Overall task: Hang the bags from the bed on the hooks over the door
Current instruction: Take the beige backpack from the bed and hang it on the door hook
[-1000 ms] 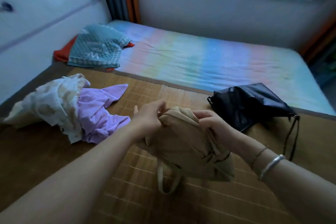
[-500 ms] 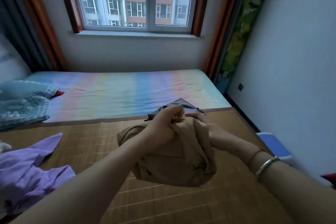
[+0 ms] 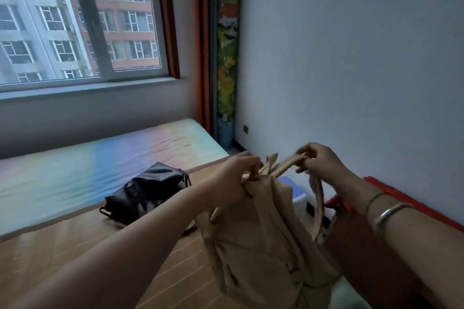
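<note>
Close to the camera, over the near edge of the bed: tan cloth bag hanging slack in mid-air, clear of the woven mat, gathered at the top and crumpled lower down. Left hand clamped on the bag's bunched top edge, fingers curled tight around a fistful of fabric, thumb pressed over it. Right hand just beside the bag's mouth, a touch higher, pinching one tan strap between thumb and fingertips, the strap pulled taut across to the bag top. Second strap dangling in a loop below that hand. Silver bangle and a thin cord bracelet on the right wrist.

Left of the tan bag and a little beyond it: black bag slumped on the mat, straddling the line where mat meets the pastel rainbow sheet, nobody touching it. Right of the tan bag, low down past the bed's edge: something blue-and-white and something red, both half hidden, hard to name.

Farther back from the tan bag: window with apartment blocks outside, orange curtain edge, a rolled colourful mat standing upright in the corner, plain wall on the right. No door or hooks in view.
</note>
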A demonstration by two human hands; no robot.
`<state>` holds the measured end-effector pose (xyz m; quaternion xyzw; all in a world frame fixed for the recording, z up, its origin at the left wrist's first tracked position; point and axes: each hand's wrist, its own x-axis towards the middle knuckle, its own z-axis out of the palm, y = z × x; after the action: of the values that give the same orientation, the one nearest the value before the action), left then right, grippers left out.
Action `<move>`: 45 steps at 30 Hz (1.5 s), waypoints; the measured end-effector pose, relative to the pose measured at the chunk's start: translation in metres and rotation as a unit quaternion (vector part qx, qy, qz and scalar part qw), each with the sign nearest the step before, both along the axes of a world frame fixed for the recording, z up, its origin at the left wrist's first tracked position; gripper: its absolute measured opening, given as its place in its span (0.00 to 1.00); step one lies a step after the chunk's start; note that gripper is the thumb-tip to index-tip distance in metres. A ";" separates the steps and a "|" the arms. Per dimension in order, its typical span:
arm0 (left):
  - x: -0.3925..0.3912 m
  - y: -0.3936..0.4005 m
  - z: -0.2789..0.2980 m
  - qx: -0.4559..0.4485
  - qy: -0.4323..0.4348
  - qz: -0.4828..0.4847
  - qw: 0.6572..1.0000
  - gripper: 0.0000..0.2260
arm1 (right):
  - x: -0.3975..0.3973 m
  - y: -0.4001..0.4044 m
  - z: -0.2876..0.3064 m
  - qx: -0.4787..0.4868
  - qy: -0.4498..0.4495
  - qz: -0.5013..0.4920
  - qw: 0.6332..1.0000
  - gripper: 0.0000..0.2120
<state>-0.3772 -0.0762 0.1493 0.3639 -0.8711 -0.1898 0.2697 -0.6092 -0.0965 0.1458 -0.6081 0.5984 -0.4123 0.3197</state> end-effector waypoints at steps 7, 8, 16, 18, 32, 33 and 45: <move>-0.218 0.012 0.002 0.082 -0.052 -0.123 0.988 0.15 | -0.173 0.095 0.060 -0.086 -0.102 -0.094 0.987 0.15; -0.245 0.016 0.010 0.114 -0.018 -0.137 0.984 0.15 | -0.188 0.108 0.065 -0.087 -0.099 -0.094 0.987 0.15; -0.439 0.059 0.053 0.222 0.044 -0.355 0.907 0.17 | -0.318 0.202 0.095 -0.099 -0.065 -0.178 0.977 0.17; -0.488 0.071 0.057 0.243 0.075 -0.373 0.892 0.08 | -0.355 0.224 0.100 -0.107 -0.053 -0.229 0.966 0.16; -0.773 0.233 0.135 0.265 0.013 -0.685 0.679 0.08 | -0.541 0.467 0.150 -0.125 -0.005 -0.585 0.801 0.16; -0.782 0.244 0.139 0.282 0.010 -0.699 0.657 0.08 | -0.542 0.478 0.154 -0.144 -0.014 -0.590 0.795 0.16; -0.893 0.475 0.229 0.336 0.040 -0.823 0.456 0.16 | -0.547 0.669 0.230 -0.218 0.076 -0.683 0.693 0.14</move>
<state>-1.2703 0.3990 0.3779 -0.4687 -0.6220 -0.6156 -0.1202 -1.1566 0.5728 0.3760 -0.1136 0.7644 -0.5883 -0.2383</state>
